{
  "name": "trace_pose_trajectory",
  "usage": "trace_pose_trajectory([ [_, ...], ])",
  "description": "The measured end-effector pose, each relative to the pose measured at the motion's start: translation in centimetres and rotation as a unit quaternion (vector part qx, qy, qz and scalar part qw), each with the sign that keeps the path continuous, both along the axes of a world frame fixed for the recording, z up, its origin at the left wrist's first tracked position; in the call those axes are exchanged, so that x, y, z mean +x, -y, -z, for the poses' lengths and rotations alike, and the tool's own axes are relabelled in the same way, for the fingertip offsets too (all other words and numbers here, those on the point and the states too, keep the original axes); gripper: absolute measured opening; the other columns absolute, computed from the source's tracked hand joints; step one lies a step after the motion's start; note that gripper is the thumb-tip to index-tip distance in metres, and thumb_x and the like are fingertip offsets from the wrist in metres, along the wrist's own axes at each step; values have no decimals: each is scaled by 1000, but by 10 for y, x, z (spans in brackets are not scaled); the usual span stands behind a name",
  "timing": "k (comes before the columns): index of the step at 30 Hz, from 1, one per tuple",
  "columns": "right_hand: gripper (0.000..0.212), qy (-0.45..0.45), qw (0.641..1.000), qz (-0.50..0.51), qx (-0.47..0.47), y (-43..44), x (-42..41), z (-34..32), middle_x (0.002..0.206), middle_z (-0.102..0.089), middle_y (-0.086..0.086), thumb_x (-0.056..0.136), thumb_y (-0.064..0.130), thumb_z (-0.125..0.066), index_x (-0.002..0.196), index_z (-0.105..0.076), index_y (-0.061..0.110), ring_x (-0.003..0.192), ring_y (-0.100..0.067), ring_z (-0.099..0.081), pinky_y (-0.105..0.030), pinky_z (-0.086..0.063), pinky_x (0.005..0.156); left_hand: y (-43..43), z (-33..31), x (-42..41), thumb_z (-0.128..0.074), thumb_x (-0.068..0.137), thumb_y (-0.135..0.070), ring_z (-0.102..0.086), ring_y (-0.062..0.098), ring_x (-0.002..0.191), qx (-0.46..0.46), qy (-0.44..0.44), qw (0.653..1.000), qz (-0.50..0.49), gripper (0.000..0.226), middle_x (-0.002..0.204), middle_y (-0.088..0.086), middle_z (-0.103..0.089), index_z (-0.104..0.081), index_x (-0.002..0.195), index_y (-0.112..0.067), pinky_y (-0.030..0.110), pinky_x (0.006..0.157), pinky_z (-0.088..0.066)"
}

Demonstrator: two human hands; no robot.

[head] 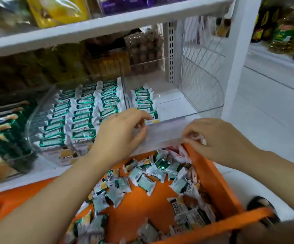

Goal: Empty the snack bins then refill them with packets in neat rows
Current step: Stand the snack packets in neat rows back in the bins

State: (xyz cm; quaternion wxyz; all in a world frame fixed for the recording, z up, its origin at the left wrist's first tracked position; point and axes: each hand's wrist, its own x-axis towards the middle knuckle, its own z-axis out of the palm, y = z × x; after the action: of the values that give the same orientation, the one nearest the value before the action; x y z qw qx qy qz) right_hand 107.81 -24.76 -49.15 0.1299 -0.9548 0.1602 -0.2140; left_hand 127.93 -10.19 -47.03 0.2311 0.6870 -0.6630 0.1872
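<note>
Now, right bin [206, 111]: clear, standing on the shelf [37, 175]. One row [143, 99] of green-and-white packets runs along its left wall and the rest of its floor is bare, so the refill here seems only begun.
Left hand [123, 127]: reaches over the front rim to the near end of that row. The fingers are bent and the tips touch the nearest packet [153, 115], probably to set it in line. Whether they pinch it cannot be told.
Right hand [218, 138]: just above the rim of the orange basket [218, 182], fingers curled round a small bunch of packets [198, 137], likely kept ready as supply.
Left bin [37, 110]: just beside, already filled with three tidy rows.
Orange basket: below the shelf, with loose packets [142, 180] in a heap, close for easy picking.
</note>
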Motion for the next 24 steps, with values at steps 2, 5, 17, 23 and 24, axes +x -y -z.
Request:
trace_pose_trajectory([
  [2,11,-58,997,-15,43,-25,7,19,95,-66,12,89,30,-61,97,-67,26,88,-10,-59,-31,-49,74,-34,31,0,-46,90,-32,-56,5,76,23,-31,999,9,26,87,-7,-61,-63,106,-21,22,63,-45],
  [5,25,-212,974,-9,82,-41,22,59,109,-62,6,91,31,-59,115,-62,25,96,-13,-57,-26,-43,76,-73,88,8,-43,92,-36,-63,16,76,122,-87,989,1,30,94,-3,-65,-63,109,-20,29,59,-51],
  [17,97,-400,860,176,262,8,77,230,156,-18,-12,78,40,-74,151,-11,29,142,-32,-22,-39,-28,109,-108,263,116,-66,86,-40,-16,38,143,435,-326,790,-284,85,154,17,-20,-13,152,-30,43,113,-19],
  [23,103,-360,865,171,306,10,93,256,153,-11,-12,68,32,-82,150,-21,27,138,-32,-28,-37,-30,113,-100,305,140,-69,84,-40,-17,36,144,385,-383,794,-273,85,155,12,-21,-17,151,-35,52,112,-27],
  [24,101,-360,870,155,300,8,94,259,150,-15,-9,67,35,-83,149,-24,25,134,-31,-34,-37,-31,112,-97,308,140,-70,84,-38,-15,33,145,387,-376,802,-255,85,155,9,-23,-17,151,-33,50,112,-29],
])
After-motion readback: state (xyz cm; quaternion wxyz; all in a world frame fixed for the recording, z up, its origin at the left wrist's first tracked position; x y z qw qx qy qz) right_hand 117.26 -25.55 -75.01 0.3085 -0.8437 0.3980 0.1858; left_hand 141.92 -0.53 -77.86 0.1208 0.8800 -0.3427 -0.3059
